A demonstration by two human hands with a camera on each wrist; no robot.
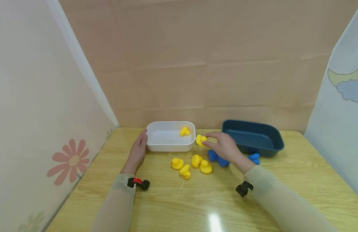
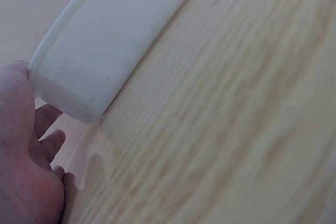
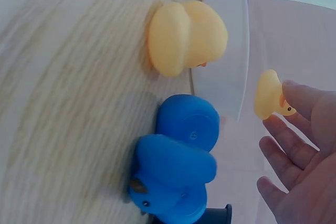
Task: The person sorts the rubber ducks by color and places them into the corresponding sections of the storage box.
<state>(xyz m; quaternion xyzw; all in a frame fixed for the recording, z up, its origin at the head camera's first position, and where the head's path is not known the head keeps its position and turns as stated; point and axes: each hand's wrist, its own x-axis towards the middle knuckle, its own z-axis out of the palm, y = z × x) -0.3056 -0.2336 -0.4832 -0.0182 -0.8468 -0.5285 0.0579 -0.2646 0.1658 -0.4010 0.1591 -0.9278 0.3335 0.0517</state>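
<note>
My right hand (image 1: 225, 146) pinches a yellow rubber duck (image 1: 200, 140) between thumb and fingertips, raised near the right end of a white bin (image 1: 170, 148). In the right wrist view the held duck (image 3: 269, 95) shows its eye. Against the bin's left end rests my left hand (image 1: 138, 149), its fingers loosely extended; the left wrist view shows that hand (image 2: 26, 145) at the bin's corner. Inside the bin lies one or more yellow ducks (image 1: 184, 131), partly overlapping. Several yellow ducks (image 1: 206, 167) sit on the table in front of it.
A dark blue bin (image 1: 251, 149) stands at the back right. Blue ducks (image 1: 212, 155) lie before it, partly behind my right hand, with more blue ducks (image 1: 254, 158) to the right. A papered wall (image 1: 208, 80) closes off the back of the wooden table (image 1: 179, 209).
</note>
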